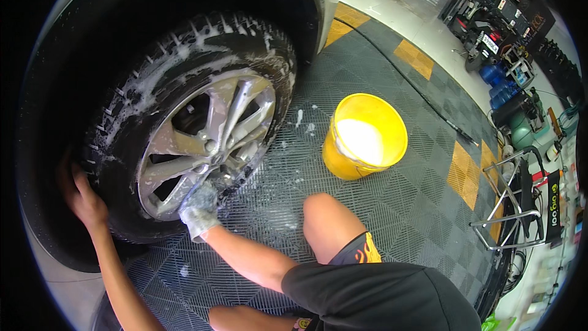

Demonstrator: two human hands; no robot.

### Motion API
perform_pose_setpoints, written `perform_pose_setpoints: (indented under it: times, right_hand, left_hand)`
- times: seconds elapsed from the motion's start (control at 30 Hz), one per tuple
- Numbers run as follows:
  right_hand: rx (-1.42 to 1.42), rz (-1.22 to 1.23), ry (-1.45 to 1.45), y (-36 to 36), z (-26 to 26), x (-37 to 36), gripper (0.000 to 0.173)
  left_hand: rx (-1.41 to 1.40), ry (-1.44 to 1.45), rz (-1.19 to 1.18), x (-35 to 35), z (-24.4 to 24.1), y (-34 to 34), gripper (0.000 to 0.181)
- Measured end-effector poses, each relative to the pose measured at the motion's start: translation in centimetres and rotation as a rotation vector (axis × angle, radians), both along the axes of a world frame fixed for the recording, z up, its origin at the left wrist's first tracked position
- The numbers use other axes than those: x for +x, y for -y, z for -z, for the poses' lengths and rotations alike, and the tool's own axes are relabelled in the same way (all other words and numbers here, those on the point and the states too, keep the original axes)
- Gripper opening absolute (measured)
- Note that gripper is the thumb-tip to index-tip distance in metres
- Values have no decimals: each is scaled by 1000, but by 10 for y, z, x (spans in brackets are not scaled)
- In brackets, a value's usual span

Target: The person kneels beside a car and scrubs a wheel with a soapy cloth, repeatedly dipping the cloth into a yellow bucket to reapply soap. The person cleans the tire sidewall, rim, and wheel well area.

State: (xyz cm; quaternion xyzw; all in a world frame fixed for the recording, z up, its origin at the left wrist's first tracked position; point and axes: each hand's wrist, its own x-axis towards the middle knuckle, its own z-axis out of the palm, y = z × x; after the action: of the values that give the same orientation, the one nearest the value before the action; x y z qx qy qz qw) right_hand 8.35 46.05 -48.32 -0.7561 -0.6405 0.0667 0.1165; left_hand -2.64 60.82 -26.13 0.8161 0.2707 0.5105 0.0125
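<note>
A car wheel with a silver multi-spoke alloy rim (pixel 216 115) fills the left of the view. White suds streak its black tyre (pixel 138 96). My right hand (pixel 200 211) is covered by a wet grey-and-white wash mitt (pixel 197 220), pressed against the lower spokes near the rim's edge. The mitt hides those fingers. At the lower left, my left hand (pixel 87 200) reaches into the wheel arch beside the tyre tread, thumb apart from the fingers. Nothing shows in it, and the fingertips are in shadow.
A yellow bucket (pixel 340 156) with white foam stands right of the wheel on grey slatted floor tiles (pixel 285 220). Behind it a black hose (pixel 404 73) crosses the floor. A metal-framed folding chair (pixel 510 211) stands at the right. The dark wheel arch (pixel 50 115) surrounds the tyre.
</note>
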Motion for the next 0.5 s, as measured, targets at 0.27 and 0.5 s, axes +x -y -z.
perform_pose_setpoints:
  times: [0.27,0.5]
  right_hand:
    - [180,-68,290,16,43,33,45]
    - [-165,-354,-313,-19,73,82,54]
  left_hand:
    - [80,-58,-101,-30,0,-10,45]
    - [80,-19,-26,8,-17,13,43]
